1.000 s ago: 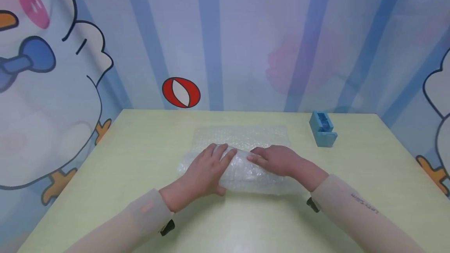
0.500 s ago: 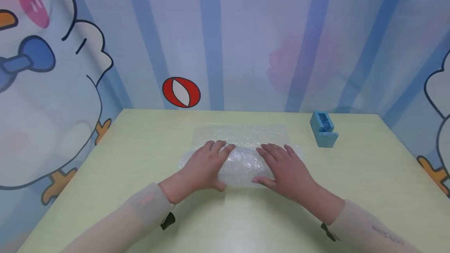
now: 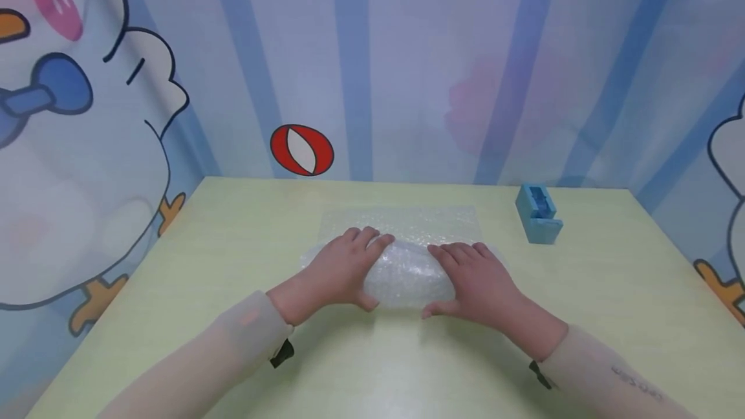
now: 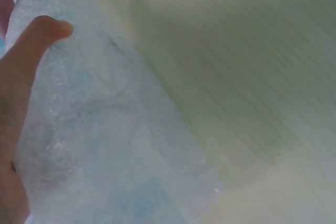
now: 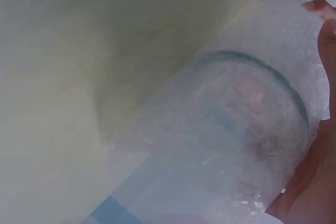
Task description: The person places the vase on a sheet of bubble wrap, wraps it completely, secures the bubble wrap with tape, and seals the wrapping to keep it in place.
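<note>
A roll of clear bubble wrap [image 3: 407,273] lies across the middle of the table, a flat part of the sheet spread out behind it. My left hand [image 3: 340,270] holds the roll's left part, thumb on the near side and fingers over the top. On the right part, my right hand [image 3: 480,286] grips it the same way, its fingertips partly hidden behind the roll. Through the layers of bubble wrap [image 5: 210,129] in the right wrist view, a dark curved rim and a reddish patch show; what the wrapped object is I cannot tell. The left wrist view shows bubble wrap [image 4: 115,124] beside the left thumb.
A light blue tape dispenser [image 3: 538,218] stands at the back right of the pale yellow table [image 3: 244,218]. Behind the table hangs a striped backdrop [image 3: 407,70] with cartoon figures.
My right hand has gone from pinching the wrap's top edge to spreading over the roll, thumb now on the near side. The roll's near edge has drawn slightly away from me.
</note>
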`<state>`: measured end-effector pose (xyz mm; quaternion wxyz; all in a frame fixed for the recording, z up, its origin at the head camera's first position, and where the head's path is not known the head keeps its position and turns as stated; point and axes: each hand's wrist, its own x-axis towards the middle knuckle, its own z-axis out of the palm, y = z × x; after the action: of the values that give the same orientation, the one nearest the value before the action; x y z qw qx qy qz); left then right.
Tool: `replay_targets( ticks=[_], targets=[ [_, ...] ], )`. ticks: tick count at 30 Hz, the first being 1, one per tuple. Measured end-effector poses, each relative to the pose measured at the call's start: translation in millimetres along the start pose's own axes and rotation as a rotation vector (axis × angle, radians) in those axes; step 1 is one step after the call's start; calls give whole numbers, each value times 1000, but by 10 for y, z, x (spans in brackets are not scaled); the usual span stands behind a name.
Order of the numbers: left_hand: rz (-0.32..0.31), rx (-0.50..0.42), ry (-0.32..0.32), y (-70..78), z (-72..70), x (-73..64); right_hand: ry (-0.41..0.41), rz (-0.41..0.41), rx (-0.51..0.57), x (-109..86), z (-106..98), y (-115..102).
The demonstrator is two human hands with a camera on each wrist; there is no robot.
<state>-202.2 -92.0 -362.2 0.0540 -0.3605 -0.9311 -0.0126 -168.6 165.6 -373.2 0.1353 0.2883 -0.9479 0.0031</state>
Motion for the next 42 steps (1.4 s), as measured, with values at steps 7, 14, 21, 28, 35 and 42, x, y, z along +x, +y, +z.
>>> replay_targets(
  ticks=[7, 14, 21, 28, 35, 42],
  targets=[
    [-6, -15, -4, -6, -15, 34, -54, -6, 6, 69, -40, 28],
    [-45, -57, -38, 7, -34, 17, -101, -18, 3, 88, -5, 39],
    [-48, -54, -39, 15, -50, 25, -153, -13, -27, 125, 4, 52],
    [-43, -34, -22, 19, -26, 11, -147, -20, -44, 129, 31, 39],
    [-79, -55, -6, 48, -13, -11, -125, -7, -64, 122, 45, 19],
    [-40, 93, 78, 44, 17, -33, -128, -4, -44, 140, 59, 45]
  ],
)
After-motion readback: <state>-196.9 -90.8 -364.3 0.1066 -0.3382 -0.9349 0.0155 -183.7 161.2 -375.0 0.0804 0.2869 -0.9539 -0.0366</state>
